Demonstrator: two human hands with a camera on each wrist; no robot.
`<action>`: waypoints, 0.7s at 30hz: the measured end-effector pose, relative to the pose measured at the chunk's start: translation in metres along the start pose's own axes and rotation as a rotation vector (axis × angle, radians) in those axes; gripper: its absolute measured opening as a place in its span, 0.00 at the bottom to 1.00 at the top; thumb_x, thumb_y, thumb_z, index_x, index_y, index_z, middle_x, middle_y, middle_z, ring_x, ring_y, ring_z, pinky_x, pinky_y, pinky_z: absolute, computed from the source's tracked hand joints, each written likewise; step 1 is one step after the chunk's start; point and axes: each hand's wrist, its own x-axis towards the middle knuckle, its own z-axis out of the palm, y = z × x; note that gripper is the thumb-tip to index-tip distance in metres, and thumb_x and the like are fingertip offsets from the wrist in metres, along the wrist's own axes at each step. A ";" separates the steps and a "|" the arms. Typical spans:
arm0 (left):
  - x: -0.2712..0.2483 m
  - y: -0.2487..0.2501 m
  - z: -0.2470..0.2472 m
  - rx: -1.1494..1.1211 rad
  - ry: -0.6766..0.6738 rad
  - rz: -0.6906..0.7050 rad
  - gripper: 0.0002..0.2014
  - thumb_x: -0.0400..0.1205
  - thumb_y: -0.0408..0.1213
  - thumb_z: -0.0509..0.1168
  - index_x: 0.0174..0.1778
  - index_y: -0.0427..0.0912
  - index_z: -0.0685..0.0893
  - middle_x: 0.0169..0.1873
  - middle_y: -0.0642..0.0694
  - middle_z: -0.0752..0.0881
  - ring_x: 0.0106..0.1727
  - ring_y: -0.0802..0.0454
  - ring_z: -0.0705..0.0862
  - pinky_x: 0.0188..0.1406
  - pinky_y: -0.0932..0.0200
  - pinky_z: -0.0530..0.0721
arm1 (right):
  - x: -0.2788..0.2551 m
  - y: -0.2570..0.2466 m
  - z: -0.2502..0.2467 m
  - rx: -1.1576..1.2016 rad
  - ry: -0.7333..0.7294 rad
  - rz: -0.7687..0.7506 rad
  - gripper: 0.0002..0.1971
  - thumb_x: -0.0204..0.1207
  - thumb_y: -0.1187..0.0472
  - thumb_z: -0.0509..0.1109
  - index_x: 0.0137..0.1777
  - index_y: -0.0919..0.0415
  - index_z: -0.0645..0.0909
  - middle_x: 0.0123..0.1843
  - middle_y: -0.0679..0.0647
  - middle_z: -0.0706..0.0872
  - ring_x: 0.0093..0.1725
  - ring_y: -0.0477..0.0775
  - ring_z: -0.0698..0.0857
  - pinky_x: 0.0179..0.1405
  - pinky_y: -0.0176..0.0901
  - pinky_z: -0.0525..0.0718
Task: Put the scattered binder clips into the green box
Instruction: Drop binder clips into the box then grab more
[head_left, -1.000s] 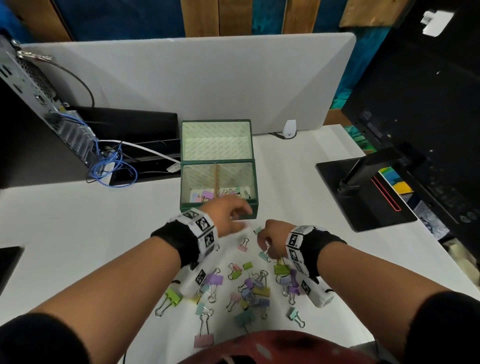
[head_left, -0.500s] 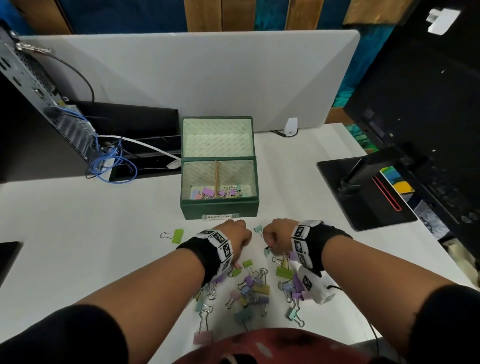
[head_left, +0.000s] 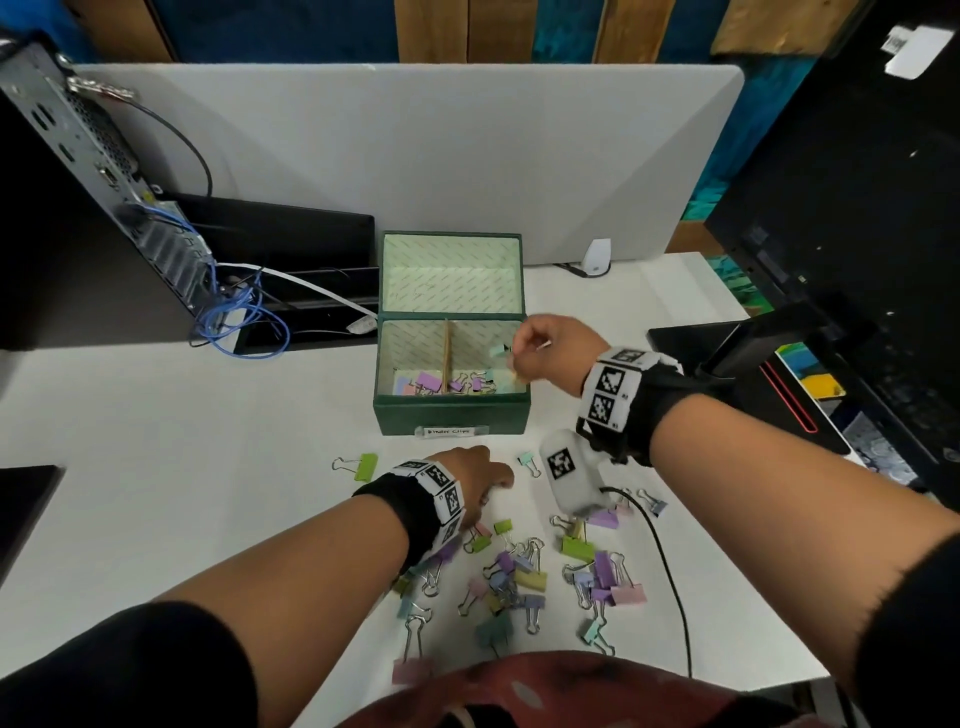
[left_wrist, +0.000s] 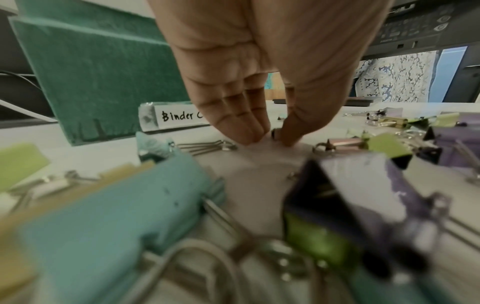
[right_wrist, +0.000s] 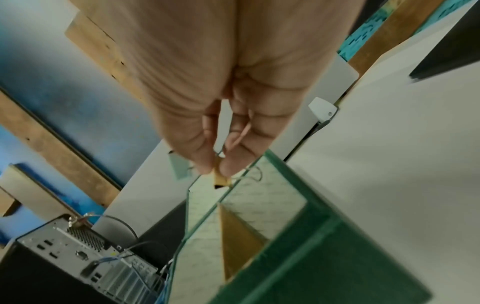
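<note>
The green box (head_left: 452, 413) stands open on the white desk, with several pastel binder clips in both compartments. My right hand (head_left: 540, 345) hovers over its right compartment and pinches a yellow clip (right_wrist: 222, 181). A teal clip (head_left: 498, 349) hangs at the fingertips; whether it is held I cannot tell. My left hand (head_left: 483, 475) is down on the desk just in front of the box (left_wrist: 91, 72), fingertips (left_wrist: 249, 131) and thumb pinching a small clip. A pile of scattered clips (head_left: 519, 577) lies nearer to me. A green clip (head_left: 363, 466) and a teal one (head_left: 527, 460) lie apart.
A computer case (head_left: 78, 156) with blue cables (head_left: 234, 322) and a black tray (head_left: 291, 249) stand to the left of the box. A monitor stand base (head_left: 727, 364) is at the right. A white partition (head_left: 415, 156) closes the back. A black cable (head_left: 670, 571) crosses the clip pile.
My right hand has lifted from the pile and moved forward over the box with clips. My left hand has stayed low in front of the box, closing its fingertips on the desk.
</note>
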 end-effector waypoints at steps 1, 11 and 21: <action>0.001 0.000 -0.002 0.004 -0.029 -0.006 0.26 0.76 0.30 0.66 0.69 0.51 0.72 0.60 0.42 0.75 0.57 0.41 0.81 0.57 0.51 0.82 | 0.004 -0.004 0.002 0.026 0.056 -0.018 0.10 0.71 0.69 0.72 0.34 0.55 0.77 0.34 0.48 0.81 0.37 0.49 0.82 0.43 0.37 0.82; -0.003 0.000 0.000 -0.004 0.065 -0.048 0.08 0.71 0.31 0.70 0.44 0.39 0.80 0.53 0.40 0.77 0.43 0.41 0.80 0.38 0.54 0.78 | -0.007 0.028 0.007 -0.034 0.029 -0.099 0.10 0.74 0.65 0.70 0.37 0.49 0.79 0.42 0.48 0.84 0.36 0.45 0.80 0.39 0.27 0.77; -0.006 -0.004 -0.009 -0.184 0.098 -0.067 0.15 0.68 0.34 0.72 0.28 0.51 0.70 0.37 0.52 0.73 0.42 0.47 0.77 0.31 0.63 0.71 | -0.019 0.075 0.028 -0.737 -0.487 -0.017 0.20 0.74 0.62 0.68 0.66 0.49 0.80 0.68 0.55 0.77 0.67 0.58 0.79 0.68 0.48 0.76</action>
